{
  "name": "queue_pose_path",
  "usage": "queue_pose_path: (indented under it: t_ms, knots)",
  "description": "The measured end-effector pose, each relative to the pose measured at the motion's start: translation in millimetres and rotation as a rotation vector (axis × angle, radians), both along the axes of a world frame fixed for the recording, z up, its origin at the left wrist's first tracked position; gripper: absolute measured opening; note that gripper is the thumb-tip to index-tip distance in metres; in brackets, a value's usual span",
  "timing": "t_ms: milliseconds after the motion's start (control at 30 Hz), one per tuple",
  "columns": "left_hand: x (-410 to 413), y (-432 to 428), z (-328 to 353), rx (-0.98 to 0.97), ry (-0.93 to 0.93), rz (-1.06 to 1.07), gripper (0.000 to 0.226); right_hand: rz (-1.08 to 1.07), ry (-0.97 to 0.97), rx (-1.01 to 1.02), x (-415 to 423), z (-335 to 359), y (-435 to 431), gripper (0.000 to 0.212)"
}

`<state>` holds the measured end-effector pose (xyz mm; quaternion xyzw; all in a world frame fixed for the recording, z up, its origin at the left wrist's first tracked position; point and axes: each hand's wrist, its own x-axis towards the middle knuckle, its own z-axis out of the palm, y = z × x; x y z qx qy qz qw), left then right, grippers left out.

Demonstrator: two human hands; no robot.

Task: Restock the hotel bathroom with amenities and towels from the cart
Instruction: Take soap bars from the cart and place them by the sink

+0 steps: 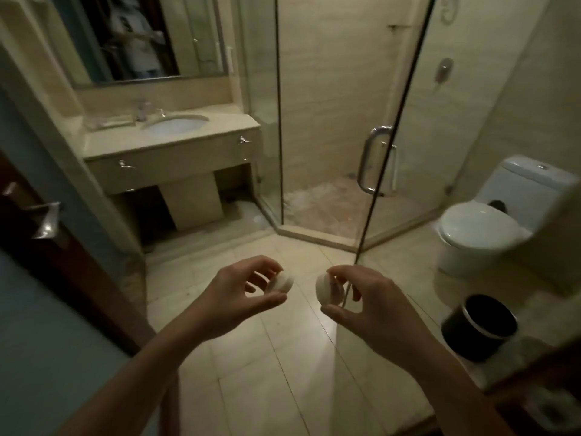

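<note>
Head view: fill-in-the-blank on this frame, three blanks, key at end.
1. The left hand pinches a white round item and the right hand pinches a second one, so ____ are held.
2. The black bin stands on the floor next to the ____.
3. The sink sits below the wall ____.
Missing: two; toilet; mirror.

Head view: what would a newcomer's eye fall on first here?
Low in the middle, the left hand pinches a white disc and the right hand a second disc, held apart from each other above the floor. Behind them stands the glass shower, with the sink at left and the toilet and black bin at right.
</note>
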<state>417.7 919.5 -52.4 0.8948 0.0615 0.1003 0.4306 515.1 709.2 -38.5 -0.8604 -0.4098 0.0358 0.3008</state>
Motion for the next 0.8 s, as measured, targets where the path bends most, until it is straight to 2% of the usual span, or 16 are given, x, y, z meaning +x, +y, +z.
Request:
queue_pose_path:
  t_ms: [267, 467, 600, 800]
  knots:
    - [26, 25, -7, -0.157, -0.025, 0.283, 0.044, 0.2, 0.036, 0.029, 66, -8, 64, 0.042]
    - [40, 71, -15, -0.231, -0.016, 0.417, 0.034, 0.295, 0.059, 0.022, 100, -16, 126, 0.041]
    - [54, 120, -19, -0.246, -0.013, 0.464, 0.039, 0.38, 0.034, -0.012, 121, -14, 182, 0.038]
    - [97, 233, -14, -0.249, -0.009, 0.491, 0.035, 0.419, 0.034, -0.018, 176, -7, 296, 0.043]
